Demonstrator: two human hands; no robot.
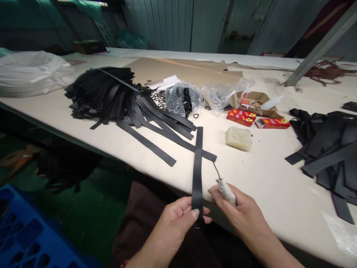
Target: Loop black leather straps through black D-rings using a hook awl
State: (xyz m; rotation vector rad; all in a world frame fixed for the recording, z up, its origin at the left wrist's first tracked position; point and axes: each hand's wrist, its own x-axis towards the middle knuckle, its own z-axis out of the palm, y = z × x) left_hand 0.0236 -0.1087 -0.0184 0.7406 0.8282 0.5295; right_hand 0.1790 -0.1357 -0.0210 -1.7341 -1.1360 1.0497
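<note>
A black strap (197,163) points away from me across the table's front edge. Its near end is pinched between the thumb and fingers of my left hand (181,219), and a small ring shows just below that end. My right hand (237,208) is closed around the pale wrapped handle of a hooked tool (226,191). The tool's thin bent metal tip is close to the end of another black strap (209,155) lying on the table; whether they touch is unclear. More loose straps (147,143) fan out from a big black bundle (97,93) at the left.
Black rings (158,97) lie beside a clear plastic bag (178,98). A pale block (238,138) sits near red boxes (241,117). Another pile of black straps (331,145) is at the right. A metal post (320,52) rises behind, and a blue crate (28,230) stands lower left.
</note>
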